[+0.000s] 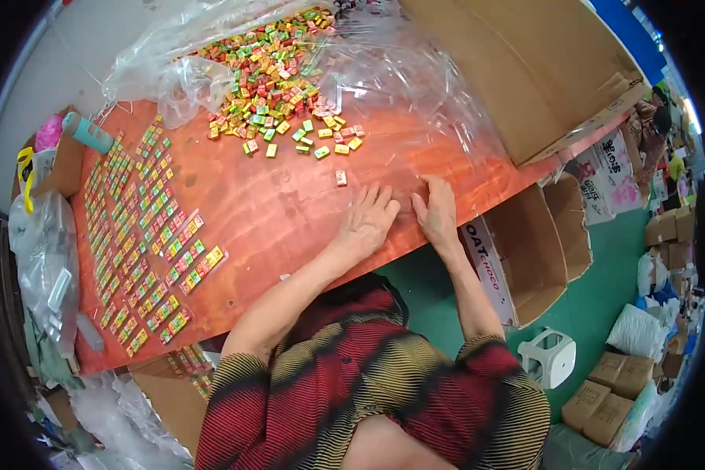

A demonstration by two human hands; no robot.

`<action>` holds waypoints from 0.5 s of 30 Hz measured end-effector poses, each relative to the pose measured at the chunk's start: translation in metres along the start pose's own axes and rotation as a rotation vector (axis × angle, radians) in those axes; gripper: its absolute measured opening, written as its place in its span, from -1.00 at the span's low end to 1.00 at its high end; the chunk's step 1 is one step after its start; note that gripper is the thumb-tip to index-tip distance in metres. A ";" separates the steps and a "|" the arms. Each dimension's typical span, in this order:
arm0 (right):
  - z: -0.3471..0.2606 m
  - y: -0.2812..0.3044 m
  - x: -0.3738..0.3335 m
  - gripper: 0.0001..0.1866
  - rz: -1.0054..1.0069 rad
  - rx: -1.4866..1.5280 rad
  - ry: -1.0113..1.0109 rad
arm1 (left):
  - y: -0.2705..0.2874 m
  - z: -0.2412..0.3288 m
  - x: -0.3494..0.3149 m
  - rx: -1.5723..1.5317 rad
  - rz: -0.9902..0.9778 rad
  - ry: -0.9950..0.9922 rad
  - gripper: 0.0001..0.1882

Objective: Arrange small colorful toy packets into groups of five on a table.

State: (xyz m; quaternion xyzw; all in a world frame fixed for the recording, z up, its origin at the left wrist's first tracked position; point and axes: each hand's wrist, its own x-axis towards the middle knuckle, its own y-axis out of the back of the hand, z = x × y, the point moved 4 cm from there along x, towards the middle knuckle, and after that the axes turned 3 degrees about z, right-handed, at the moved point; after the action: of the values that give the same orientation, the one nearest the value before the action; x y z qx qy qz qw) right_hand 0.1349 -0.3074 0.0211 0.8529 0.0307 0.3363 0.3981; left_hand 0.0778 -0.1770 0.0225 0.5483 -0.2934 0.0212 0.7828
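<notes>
From the head view, I see the left hand [370,213] palm down, fingers a little spread, on the reddish-orange wooden worktop [278,211]; the right hand [437,210] lies beside it, thumb apart from the fingers, though I can't tell whether it pinches anything. A small red-and-white rectangular box [341,178] lies just beyond the left hand, short of the heap of little red, yellow and green boxes [270,86]. I'd work with light, flat fingers, keeping the left forearm [294,299] off the neat box-filled strips [140,273].
</notes>
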 end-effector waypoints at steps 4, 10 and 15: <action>-0.007 0.007 0.005 -0.57 -0.089 0.037 -0.159 | 0.008 0.002 -0.016 -0.083 -0.014 -0.017 -0.84; -0.014 0.010 0.009 -0.62 -0.003 -0.033 0.071 | 0.030 -0.007 -0.042 -0.068 0.008 0.322 -0.74; -0.020 -0.002 0.011 -0.66 -0.014 -0.195 0.150 | 0.055 -0.013 -0.060 0.192 -0.016 0.239 -0.68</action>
State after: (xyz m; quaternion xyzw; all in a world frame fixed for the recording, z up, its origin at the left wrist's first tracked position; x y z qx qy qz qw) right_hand 0.1316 -0.2897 0.0347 0.7823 0.0335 0.3980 0.4780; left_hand 0.0141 -0.1261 0.0370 0.6167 -0.1902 0.1080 0.7562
